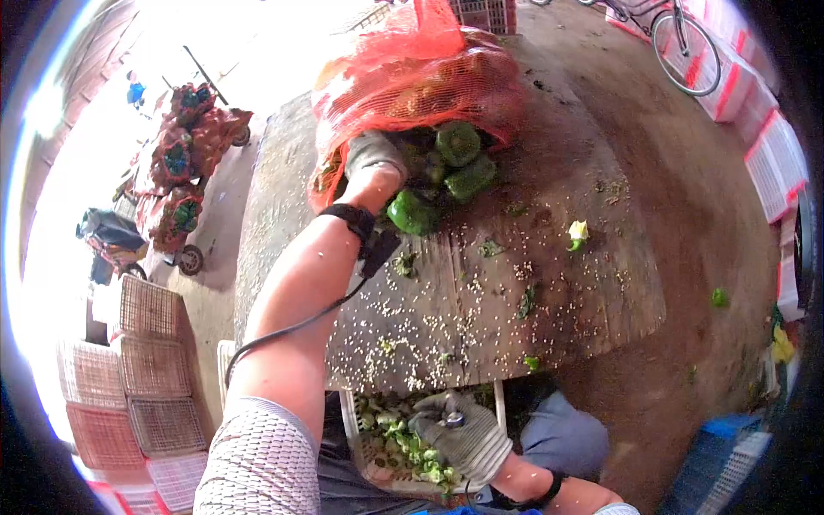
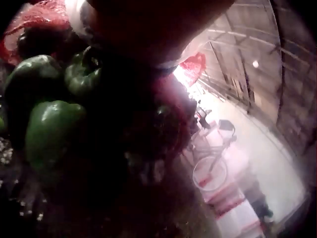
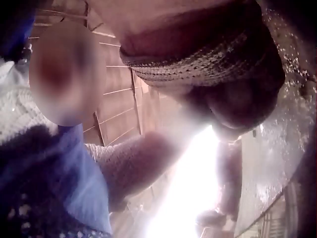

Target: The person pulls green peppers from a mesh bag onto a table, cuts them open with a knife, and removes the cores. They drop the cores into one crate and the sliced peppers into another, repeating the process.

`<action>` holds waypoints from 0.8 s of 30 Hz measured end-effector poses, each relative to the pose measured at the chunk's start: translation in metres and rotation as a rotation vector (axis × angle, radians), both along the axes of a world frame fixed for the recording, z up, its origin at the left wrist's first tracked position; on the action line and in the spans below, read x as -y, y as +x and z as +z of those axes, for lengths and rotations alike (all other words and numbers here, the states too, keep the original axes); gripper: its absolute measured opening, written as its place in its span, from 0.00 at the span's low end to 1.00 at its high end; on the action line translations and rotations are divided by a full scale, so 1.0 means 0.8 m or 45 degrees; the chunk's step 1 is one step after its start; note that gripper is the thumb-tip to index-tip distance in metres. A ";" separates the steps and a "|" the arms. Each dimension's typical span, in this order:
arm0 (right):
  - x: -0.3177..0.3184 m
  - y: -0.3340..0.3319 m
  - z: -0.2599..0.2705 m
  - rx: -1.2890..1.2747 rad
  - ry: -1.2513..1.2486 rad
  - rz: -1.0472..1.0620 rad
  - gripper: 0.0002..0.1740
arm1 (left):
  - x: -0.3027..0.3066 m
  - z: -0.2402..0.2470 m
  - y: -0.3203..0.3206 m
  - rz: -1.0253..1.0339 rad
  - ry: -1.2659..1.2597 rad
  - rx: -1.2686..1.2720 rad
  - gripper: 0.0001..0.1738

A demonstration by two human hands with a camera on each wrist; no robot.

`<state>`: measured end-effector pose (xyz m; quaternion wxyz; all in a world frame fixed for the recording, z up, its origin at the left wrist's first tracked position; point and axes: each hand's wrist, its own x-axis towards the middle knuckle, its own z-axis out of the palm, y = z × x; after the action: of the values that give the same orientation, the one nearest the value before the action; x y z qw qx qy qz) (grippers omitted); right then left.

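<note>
A red mesh bag (image 1: 421, 77) full of green peppers lies on the worn board (image 1: 481, 318), its mouth facing the person. The gloved left hand (image 1: 375, 156) reaches into the left side of that mouth; its fingers are hidden. Beside it sit loose-looking peppers (image 1: 412, 212), which also fill the left of the left wrist view (image 2: 54, 134). Below the board's near edge, the gloved right hand (image 1: 463, 436) has curled fingers around a small shiny tool (image 1: 453, 419), above a crate (image 1: 356, 455) of green pepper scraps. In the right wrist view this hand (image 3: 233, 84) is dark.
Pale seeds and a pepper core (image 1: 578, 234) are scattered over the board. Stacked crates (image 1: 154, 369) stand at left, near a cart loaded with filled bags (image 1: 176, 163). A blue crate (image 1: 708, 463) is at lower right, a bicycle (image 1: 687, 51) at upper right.
</note>
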<state>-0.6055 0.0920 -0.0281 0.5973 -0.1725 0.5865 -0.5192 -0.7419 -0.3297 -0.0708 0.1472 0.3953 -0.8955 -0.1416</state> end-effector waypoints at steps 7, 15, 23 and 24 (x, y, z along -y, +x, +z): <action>0.026 -0.002 0.007 -0.010 -0.144 -0.054 0.15 | -0.053 0.037 0.033 -0.605 -0.025 -0.131 0.26; 0.032 -0.014 0.018 -0.027 -0.181 -0.129 0.13 | -0.106 0.021 0.176 -0.665 -0.091 0.307 0.25; 0.029 0.018 0.015 -0.096 -0.116 -0.008 0.14 | -0.115 -0.033 0.181 -0.162 0.204 0.424 0.29; 0.027 0.022 0.016 -0.048 -0.108 -0.013 0.14 | -0.118 -0.029 0.191 -0.164 0.436 0.219 0.27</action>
<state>-0.5876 0.0701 -0.0155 0.5757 -0.2045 0.5761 -0.5430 -0.5893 -0.2356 -0.0940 -0.0087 0.3671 -0.8910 -0.2668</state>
